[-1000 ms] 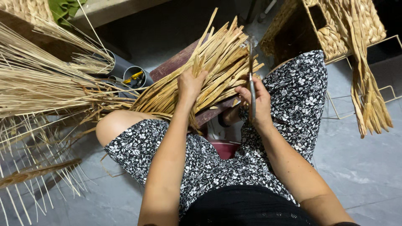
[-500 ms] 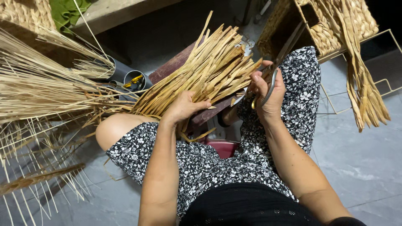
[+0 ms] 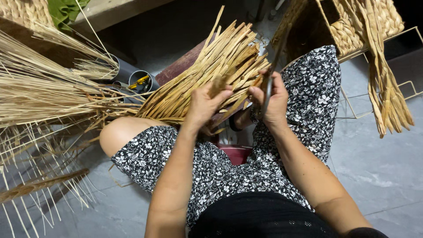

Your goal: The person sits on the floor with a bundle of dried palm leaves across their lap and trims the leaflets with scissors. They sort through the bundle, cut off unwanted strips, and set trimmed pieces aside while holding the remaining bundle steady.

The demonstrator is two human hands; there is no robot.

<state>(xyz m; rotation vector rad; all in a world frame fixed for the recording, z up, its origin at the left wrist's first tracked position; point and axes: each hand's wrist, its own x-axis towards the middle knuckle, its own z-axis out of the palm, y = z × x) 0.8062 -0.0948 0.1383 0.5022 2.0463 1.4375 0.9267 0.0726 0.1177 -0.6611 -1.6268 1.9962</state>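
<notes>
1. Overhead, from the head view, the left hand [image 3: 207, 103] pinches one dried flat strip [image 3: 219, 82] between thumb and fingers, its grip closed narrow around the strip's end.
2. That strip rises out of a fanned bundle of straw-coloured strips [image 3: 207, 70] lying across the person's lap, above the floral dress [image 3: 229, 172].
3. Just beside it, the right hand [image 3: 271, 101] is wrapped tight around a thin dark tool [image 3: 275, 53], possibly a blade or scissors; blur hides its shape.
4. The two hands sit near each other at the bundle's upper edge, the right touching some strip ends.
5. To the left, long reeds [image 3: 39, 92] spread over the grey floor [image 3: 379, 167], beside grey tubes [image 3: 141, 79].
6. A woven basket on a wire frame [image 3: 361, 26] stands at upper right.
</notes>
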